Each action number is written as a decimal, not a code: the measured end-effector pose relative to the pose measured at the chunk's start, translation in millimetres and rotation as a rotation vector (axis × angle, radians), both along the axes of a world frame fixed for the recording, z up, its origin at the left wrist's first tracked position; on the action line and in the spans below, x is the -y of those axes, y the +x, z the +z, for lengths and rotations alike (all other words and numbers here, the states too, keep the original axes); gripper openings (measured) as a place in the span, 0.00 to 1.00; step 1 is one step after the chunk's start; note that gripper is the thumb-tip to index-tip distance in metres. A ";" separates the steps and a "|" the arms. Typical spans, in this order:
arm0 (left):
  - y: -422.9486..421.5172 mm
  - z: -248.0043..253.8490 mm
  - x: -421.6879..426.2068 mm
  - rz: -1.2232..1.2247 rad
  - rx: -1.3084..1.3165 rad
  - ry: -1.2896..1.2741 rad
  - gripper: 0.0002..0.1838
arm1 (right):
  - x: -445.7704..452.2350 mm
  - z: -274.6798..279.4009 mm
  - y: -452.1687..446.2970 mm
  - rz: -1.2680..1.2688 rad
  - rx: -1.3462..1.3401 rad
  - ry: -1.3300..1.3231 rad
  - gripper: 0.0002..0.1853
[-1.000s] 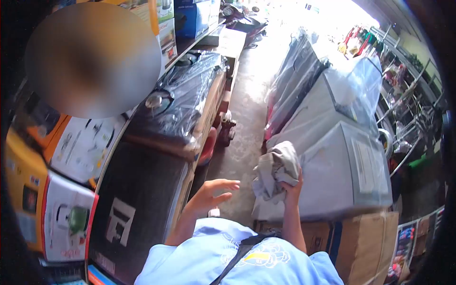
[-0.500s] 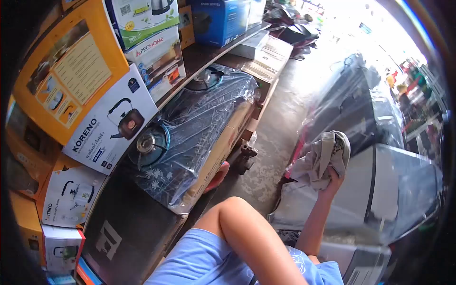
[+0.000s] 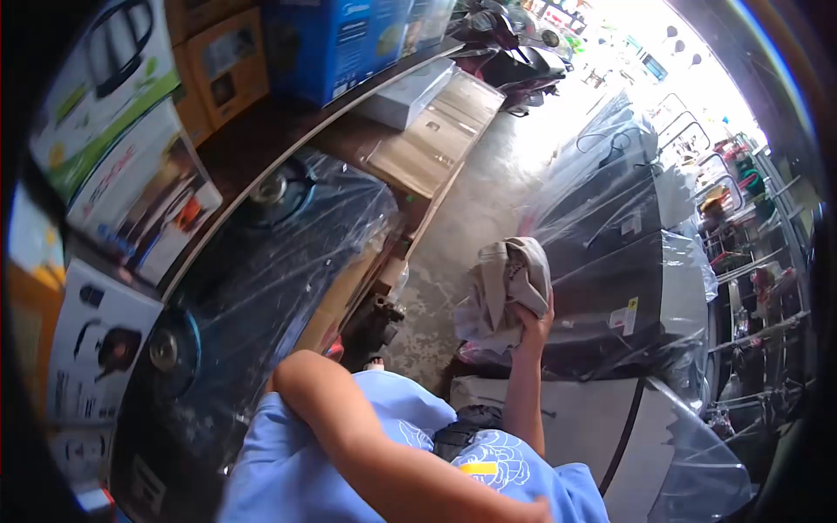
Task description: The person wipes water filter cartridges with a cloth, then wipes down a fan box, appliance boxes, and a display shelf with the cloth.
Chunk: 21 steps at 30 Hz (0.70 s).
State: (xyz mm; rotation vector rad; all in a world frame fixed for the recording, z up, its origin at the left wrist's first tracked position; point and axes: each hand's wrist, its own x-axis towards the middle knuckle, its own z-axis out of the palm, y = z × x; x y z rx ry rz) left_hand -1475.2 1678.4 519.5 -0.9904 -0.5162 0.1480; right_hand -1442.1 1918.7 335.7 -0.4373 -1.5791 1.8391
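A crumpled grey-beige cloth [image 3: 510, 283] is held up in front of me, with the fingers of my right hand [image 3: 534, 321] wrapped round its right side. My left arm is bent, with the elbow at the left and the forearm crossing my blue shirt [image 3: 384, 414]. Only a small part of my left hand [image 3: 538, 509] shows at the bottom edge, close to the shirt; its fingers are mostly hidden. Beyond the cloth, to the right, stand large dark items wrapped in clear plastic [image 3: 602, 288].
Plastic-wrapped stoves [image 3: 261, 270] and a cardboard box [image 3: 436, 131] line the left side, below a shelf of appliance boxes [image 3: 139, 187]. A concrete aisle [image 3: 453, 235] runs towards motorbikes [image 3: 514, 65]. Metal racks [image 3: 750, 288] stand at the right, past a pale wrapped carton [image 3: 584, 427].
The view has moved forward along the aisle. My left hand, open in front of me a second ago, has swung down across my body. My right hand keeps hold of the cloth.
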 end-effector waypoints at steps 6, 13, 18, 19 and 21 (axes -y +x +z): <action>-84.4 -16.9 -22.4 -1.420 0.485 -0.955 0.06 | -35.7 3.6 -89.3 0.119 0.028 0.038 0.34; -96.2 -25.2 -85.0 -2.177 0.861 -2.180 0.10 | -67.9 -21.8 -227.6 0.539 0.065 0.213 0.38; -112.0 -63.1 -190.8 -2.311 1.049 -1.993 0.17 | -86.5 -52.5 -342.7 0.933 -0.026 0.307 0.41; -115.2 -63.3 -207.1 -2.336 1.145 -1.951 0.17 | -91.2 -62.3 -361.1 0.919 -0.044 0.452 0.41; -125.2 -60.8 -240.5 -2.380 1.314 -1.872 0.17 | -101.1 -60.2 -378.3 0.947 0.031 0.569 0.41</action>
